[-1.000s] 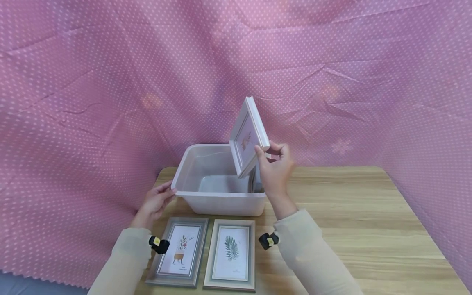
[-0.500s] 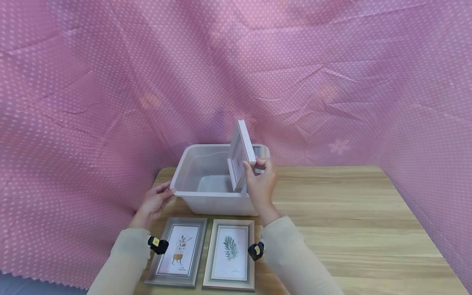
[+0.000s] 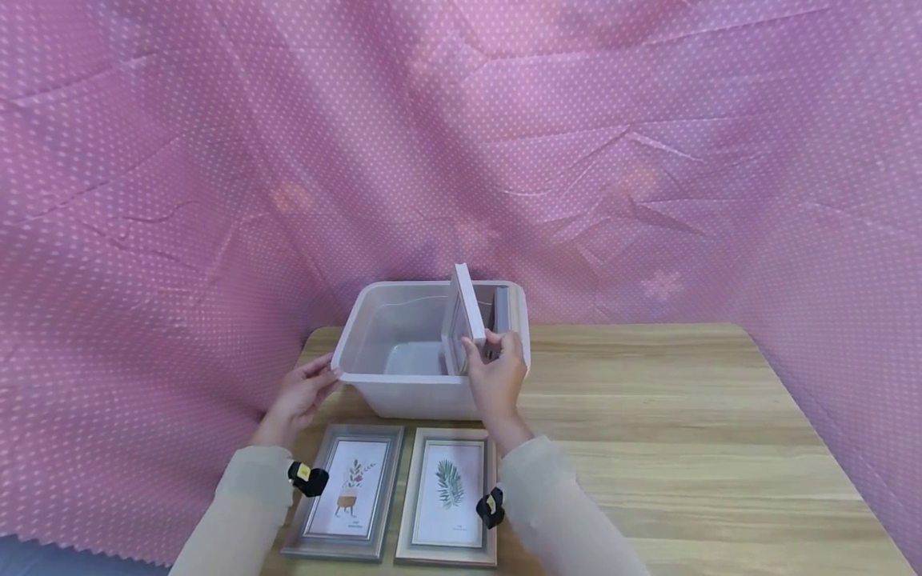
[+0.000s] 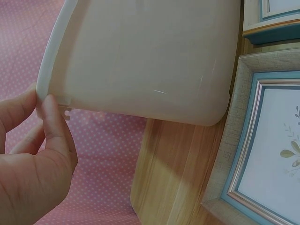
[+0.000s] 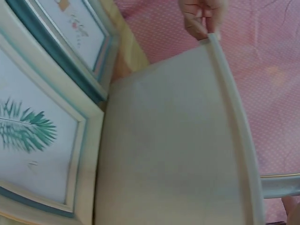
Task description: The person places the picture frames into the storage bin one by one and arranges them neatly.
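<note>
Currently, through the head view, I see the white picture frame [image 3: 463,314] near the centre, leaning on a slant and partly down inside the pale plastic bin [image 3: 418,398]. Its thick, moulded edge faces me, bright and smooth; its front turns toward the left of the view, too oblique for me to read the print, and the right wrist view shows me a thin gold line along one side. The right hand [image 3: 499,378] pinches its near corner between thumb and fingers, while the left hand [image 3: 301,394], well apart, grips the bin's rim at its left corner. I cannot tell whether the frame touches the bin's floor. Right of it, a grey-edged frame [image 3: 503,310] stands in the bin. At lower centre, a silver-grey frame [image 3: 353,488] and a cream frame [image 3: 450,496] lie face up on the wooden table [image 3: 663,416].
</note>
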The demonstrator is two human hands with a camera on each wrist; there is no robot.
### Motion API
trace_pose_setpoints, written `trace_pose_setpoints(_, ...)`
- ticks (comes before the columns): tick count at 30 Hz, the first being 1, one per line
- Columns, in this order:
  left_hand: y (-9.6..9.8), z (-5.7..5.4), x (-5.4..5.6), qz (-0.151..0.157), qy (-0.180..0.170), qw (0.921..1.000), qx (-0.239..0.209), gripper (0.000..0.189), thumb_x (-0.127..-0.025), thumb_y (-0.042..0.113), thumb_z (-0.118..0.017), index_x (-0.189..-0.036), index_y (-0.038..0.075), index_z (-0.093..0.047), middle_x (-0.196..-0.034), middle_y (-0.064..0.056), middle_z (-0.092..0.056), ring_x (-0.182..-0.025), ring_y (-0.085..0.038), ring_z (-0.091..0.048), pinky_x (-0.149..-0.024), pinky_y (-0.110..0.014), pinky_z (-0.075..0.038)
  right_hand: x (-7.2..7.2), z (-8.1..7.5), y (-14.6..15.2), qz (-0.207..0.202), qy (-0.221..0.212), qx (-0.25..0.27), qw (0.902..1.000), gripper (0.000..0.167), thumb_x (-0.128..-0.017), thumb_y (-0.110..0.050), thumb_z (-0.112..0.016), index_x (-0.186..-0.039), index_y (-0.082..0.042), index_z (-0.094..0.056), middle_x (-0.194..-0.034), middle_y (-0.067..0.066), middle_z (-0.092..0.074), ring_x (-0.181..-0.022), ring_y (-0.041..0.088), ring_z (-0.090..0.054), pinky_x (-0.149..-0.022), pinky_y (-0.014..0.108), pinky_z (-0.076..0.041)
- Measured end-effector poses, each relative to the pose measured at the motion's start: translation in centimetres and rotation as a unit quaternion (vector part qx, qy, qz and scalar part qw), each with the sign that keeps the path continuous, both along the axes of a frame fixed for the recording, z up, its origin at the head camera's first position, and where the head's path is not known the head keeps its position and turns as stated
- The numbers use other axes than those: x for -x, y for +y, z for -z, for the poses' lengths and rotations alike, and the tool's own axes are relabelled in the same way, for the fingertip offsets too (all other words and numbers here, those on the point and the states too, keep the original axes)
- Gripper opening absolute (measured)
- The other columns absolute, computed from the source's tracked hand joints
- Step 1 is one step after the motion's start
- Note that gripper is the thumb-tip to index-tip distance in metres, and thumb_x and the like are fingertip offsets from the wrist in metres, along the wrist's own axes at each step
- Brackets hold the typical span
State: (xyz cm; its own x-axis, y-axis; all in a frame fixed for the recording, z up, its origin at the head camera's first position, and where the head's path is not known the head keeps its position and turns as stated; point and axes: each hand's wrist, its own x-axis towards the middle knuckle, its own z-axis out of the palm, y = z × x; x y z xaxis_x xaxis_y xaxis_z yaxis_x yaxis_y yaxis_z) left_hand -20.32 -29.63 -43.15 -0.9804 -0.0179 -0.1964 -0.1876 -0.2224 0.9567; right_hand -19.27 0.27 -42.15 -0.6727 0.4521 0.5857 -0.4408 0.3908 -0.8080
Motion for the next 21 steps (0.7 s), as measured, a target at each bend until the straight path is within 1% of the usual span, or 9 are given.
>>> trace_pose_setpoints(3, 0.0, -0.1, 0.0, 0.002, 0.001, 1.0000, -0.005, 0.057, -0.094, -0.011, -0.049, -0.143, -0.012, -0.021, -0.093, 0.003, -0.064, -0.086, -0.005, -0.063, -0.095, -0.026, -0.047, -0.2, 0.4, -0.1, 0.000, -0.009, -0.011, 0.9999, 0.030, -0.074, -0.008, -0.082, -0.089, 0.003, -0.058, -0.085, 0.012, -0.058, -0.072, 0.023, -0.058, -0.058, 0.029, -0.055)
trace_pose_setpoints(9, 0.1, -0.1, -0.1, -0.002, 0.001, 0.9999, -0.014, 0.058, -0.093, -0.011, -0.049, -0.143, -0.012, -0.020, -0.092, 0.003, -0.065, -0.085, -0.006, -0.063, -0.086, -0.020, -0.052, -0.6, 1.1, -0.3, -0.002, -0.048, -0.033, 0.9983, 0.029, -0.077, -0.010, -0.081, -0.093, 0.002, -0.059, -0.087, 0.010, -0.058, -0.074, 0.021, -0.058, -0.058, 0.027, -0.055)
trace_pose_setpoints(12, 0.1, -0.2, -0.1, -0.002, 0.001, 0.9999, -0.015, 0.058, -0.093, -0.011, -0.050, -0.143, -0.012, -0.019, -0.092, 0.003, -0.065, -0.085, -0.005, -0.063, -0.086, -0.019, -0.052, -0.7, 1.4, -0.4, 0.002, -0.060, -0.044, 0.9972, 0.030, -0.077, -0.012, -0.081, -0.094, 0.001, -0.060, -0.088, 0.010, -0.059, -0.073, 0.020, -0.059, -0.059, 0.028, -0.055)
trace_pose_setpoints(17, 0.1, -0.2, -0.2, -0.002, 0.000, 0.9999, -0.014, 0.059, -0.093, -0.011, -0.050, -0.143, -0.012, -0.019, -0.092, 0.003, -0.065, -0.085, -0.005, -0.063, -0.087, -0.020, -0.051, -0.8, 1.9, -0.3, 0.016, -0.061, -0.065, 0.9959, 0.030, -0.076, -0.015, -0.082, -0.092, -0.001, -0.060, -0.088, 0.008, -0.062, -0.074, 0.021, -0.060, -0.062, 0.032, -0.055)
trace_pose_setpoints(21, 0.2, -0.2, -0.3, -0.006, 0.000, 0.9999, -0.009, 0.058, -0.093, -0.011, -0.050, -0.142, -0.012, -0.020, -0.092, 0.003, -0.065, -0.084, -0.006, -0.063, -0.086, -0.020, -0.052, -0.8, 2.4, 0.0, 0.043, -0.060, -0.093, 0.9929, 0.030, -0.074, -0.019, -0.083, -0.088, -0.004, -0.062, -0.086, 0.005, -0.063, -0.073, 0.021, -0.062, -0.058, 0.037, -0.053)
